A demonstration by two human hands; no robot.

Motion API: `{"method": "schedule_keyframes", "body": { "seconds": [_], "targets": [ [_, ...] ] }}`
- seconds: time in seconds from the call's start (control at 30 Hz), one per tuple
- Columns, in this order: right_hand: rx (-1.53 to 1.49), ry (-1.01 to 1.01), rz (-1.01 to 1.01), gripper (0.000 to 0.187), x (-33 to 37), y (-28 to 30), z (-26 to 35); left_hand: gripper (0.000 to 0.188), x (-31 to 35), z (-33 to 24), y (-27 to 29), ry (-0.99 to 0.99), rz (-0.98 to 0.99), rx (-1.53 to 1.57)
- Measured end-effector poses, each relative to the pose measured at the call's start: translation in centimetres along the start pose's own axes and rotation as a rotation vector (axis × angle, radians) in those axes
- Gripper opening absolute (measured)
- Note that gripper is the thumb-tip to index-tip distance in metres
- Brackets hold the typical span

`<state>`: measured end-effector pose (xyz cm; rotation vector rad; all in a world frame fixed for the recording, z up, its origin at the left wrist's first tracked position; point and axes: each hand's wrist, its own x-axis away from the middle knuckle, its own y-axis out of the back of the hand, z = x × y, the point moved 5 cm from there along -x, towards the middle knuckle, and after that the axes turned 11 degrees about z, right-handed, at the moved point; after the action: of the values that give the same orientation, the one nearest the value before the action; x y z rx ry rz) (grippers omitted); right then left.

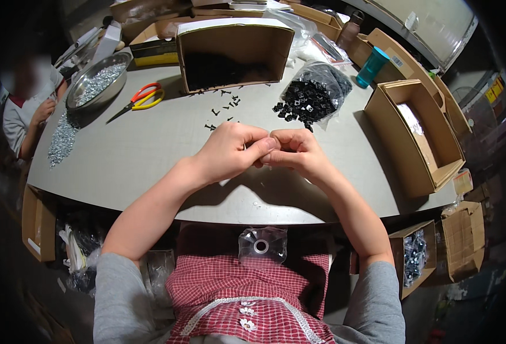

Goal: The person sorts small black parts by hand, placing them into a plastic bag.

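Note:
My left hand (230, 150) and my right hand (300, 151) meet over the middle of the table. Thumbs and fingertips are pinched together at one spot, and whatever they hold is hidden by the fingers. Just beyond them several small black screw-like pieces (230, 105) lie scattered. Behind these, a cardboard box (235, 25) lies with its open side toward me and a dark mass inside. To the right of it, small black square plastic parts (305, 102) spill from a clear plastic bag (338, 86).
A metal bowl (128, 59) of silver small parts stands at the left, with more silver parts (62, 143) spilled beside it. Red-and-yellow-handled scissors (144, 98) lie nearby. At right are a teal cup (373, 67) and an open cardboard box (405, 137). Another person (26, 114) is at far left.

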<state>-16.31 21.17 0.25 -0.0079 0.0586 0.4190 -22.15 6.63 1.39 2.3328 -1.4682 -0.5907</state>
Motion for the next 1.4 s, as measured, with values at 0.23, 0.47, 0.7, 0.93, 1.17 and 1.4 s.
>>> {"method": "schedule_keyframes", "body": {
  "seconds": [0.23,0.47,0.7,0.93,1.17,1.4],
  "targets": [
    [-0.093,0.030,0.045,0.033,0.2,0.6,1.6,0.031,0.1,0.0,0.3,-0.009,-0.080,0.253],
    [1.007,0.417,-0.410,0.015,1.3,1.4,4.1,0.020,0.6,-1.5,0.6,-0.036,-0.299,-0.282],
    [1.222,0.651,-0.102,0.035,1.5,-0.5,5.6,0.023,0.1,0.8,1.2,0.081,-0.253,0.246],
    [1.354,0.820,-0.432,0.019,2.6,-1.1,6.6,0.028,-0.2,0.8,2.9,-0.037,-0.297,0.363],
    [1.448,0.707,-0.405,0.020,2.9,-0.5,5.7,0.038,-0.4,1.2,1.8,0.181,-0.170,0.536],
    [1.034,0.328,-0.156,0.055,1.4,1.5,4.5,0.018,0.7,0.6,5.2,-0.010,-0.604,0.350]
  ]
}}
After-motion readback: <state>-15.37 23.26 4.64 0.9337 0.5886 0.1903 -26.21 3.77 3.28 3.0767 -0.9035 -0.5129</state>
